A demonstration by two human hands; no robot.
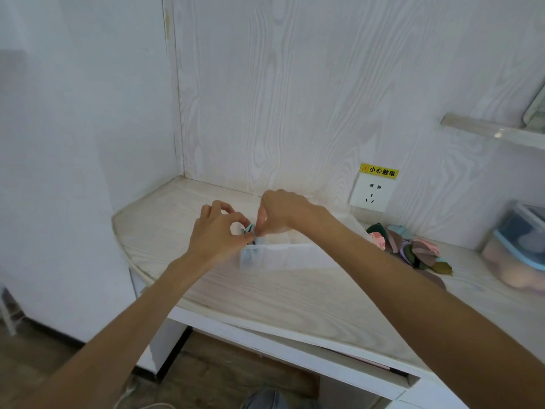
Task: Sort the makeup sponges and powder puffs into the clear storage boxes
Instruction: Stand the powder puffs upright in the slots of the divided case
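Both hands met over the clear box on the desk, a teal puff pinched by left hand and right hand at the box's left end, loose puffs heaped just right, lidded box farther right.

Both hands meet over the left end of a clear storage box. Left hand and right hand pinch a light blue puff together. Loose puff pile lies well right of the grip.
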